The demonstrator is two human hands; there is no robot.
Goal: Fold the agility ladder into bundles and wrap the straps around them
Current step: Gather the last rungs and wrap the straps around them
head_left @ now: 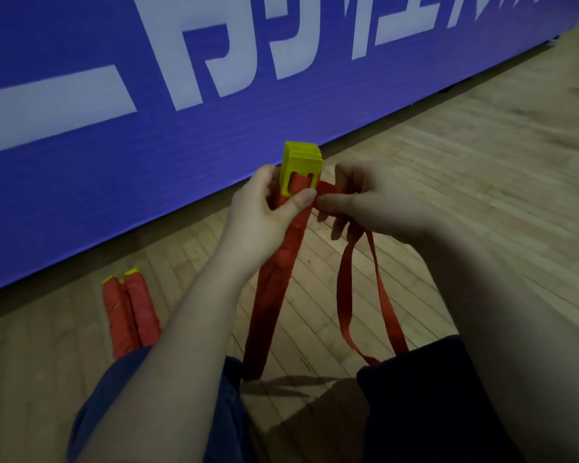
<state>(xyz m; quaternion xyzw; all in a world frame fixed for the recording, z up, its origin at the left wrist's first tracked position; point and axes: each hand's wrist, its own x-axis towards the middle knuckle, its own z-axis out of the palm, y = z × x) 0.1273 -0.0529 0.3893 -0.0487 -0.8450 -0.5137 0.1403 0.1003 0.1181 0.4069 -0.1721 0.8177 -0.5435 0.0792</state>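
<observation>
A stack of yellow ladder rungs (pixel 302 159) stands upright in the middle of the head view, its lower length wound in red strap (pixel 274 282). My left hand (pixel 268 208) grips this bundle just under the yellow top, thumb pressed on the strap. My right hand (pixel 365 202) pinches the red strap beside the bundle's right side. From it a loose loop of strap (pixel 345 295) hangs down to my right knee.
Two wrapped red bundles with yellow tips (pixel 131 312) lie side by side on the wooden floor (pixel 448 162) at the lower left. A blue banner with white lettering (pixel 147 78) runs along the floor behind. My knees (pixel 432 412) fill the bottom edge.
</observation>
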